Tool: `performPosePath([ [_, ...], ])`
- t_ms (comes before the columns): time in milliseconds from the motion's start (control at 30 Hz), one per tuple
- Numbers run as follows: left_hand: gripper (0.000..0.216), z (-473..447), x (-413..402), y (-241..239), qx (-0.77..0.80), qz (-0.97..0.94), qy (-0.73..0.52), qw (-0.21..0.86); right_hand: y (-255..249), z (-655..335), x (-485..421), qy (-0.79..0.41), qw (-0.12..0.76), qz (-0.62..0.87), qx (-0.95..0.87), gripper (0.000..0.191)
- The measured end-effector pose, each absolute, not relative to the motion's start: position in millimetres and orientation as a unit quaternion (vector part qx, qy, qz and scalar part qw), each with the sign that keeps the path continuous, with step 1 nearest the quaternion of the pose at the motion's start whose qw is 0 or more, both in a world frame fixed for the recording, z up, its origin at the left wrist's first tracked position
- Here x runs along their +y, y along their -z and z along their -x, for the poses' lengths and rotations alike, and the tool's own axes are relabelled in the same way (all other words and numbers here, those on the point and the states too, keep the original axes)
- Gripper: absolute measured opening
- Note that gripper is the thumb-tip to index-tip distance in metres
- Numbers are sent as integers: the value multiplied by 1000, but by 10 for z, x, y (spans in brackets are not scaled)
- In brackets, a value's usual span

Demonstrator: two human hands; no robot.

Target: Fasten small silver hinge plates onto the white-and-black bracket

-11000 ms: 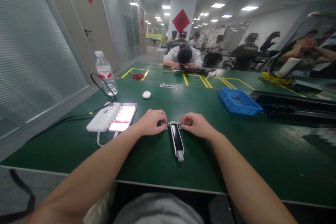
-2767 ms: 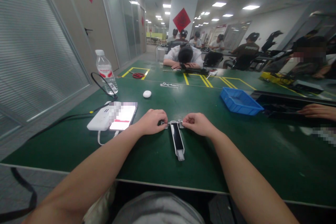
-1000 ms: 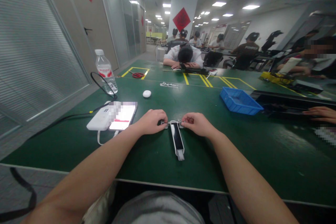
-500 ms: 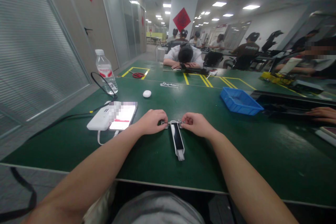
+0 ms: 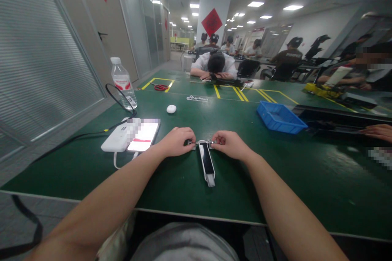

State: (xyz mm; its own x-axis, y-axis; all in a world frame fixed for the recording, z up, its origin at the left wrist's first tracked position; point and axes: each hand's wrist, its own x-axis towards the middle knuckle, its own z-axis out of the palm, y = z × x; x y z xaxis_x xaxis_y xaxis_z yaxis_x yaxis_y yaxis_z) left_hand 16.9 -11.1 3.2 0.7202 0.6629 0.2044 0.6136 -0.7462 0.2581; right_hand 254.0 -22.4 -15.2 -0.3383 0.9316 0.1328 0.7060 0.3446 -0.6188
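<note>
A slim white-framed bar [image 5: 207, 162] with a dark glossy face lies on the green table in front of me. Clear-looking material sticks out of its near end. Across its far end runs a thin metal piece with a small metal bracket at each side. My left hand [image 5: 180, 142] pinches the left metal bracket [image 5: 192, 145] between thumb and fingers. On the other side, my right hand [image 5: 228, 144] is closed on the right metal bracket [image 5: 210, 144]. The fingertips partly cover both brackets, so their exact shape is hidden.
To the left are a power bank [image 5: 114, 138], a phone [image 5: 143, 135] with cables and a water bottle [image 5: 122, 83]. A white earbud case [image 5: 171, 109], red scissors [image 5: 161, 87] and a blue tray [image 5: 281, 118] lie farther off. A co-worker's hand [image 5: 378, 131] rests at right.
Both my hands and the bar between them stay in place. The co-worker's hand at the right edge has shifted slightly to the right.
</note>
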Motion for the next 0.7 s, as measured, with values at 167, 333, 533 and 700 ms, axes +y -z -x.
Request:
performPosePath([
  [167,10,-165,-100,-20,346,-923,-145,85,136,-2542,-230,-235,237,523,-784,12],
  [333,10,-165,-99,-20,346,-923,-145,88,141,-2552,-224,-238,235,519,-786,12],
  [533,10,-164,-111,-29,344,-924,-143,86,160,-2556,-216,-237,238,515,-788,12],
  [700,10,-162,-100,-19,343,-924,-147,87,172,-2552,-216,-239,239,517,-787,12],
])
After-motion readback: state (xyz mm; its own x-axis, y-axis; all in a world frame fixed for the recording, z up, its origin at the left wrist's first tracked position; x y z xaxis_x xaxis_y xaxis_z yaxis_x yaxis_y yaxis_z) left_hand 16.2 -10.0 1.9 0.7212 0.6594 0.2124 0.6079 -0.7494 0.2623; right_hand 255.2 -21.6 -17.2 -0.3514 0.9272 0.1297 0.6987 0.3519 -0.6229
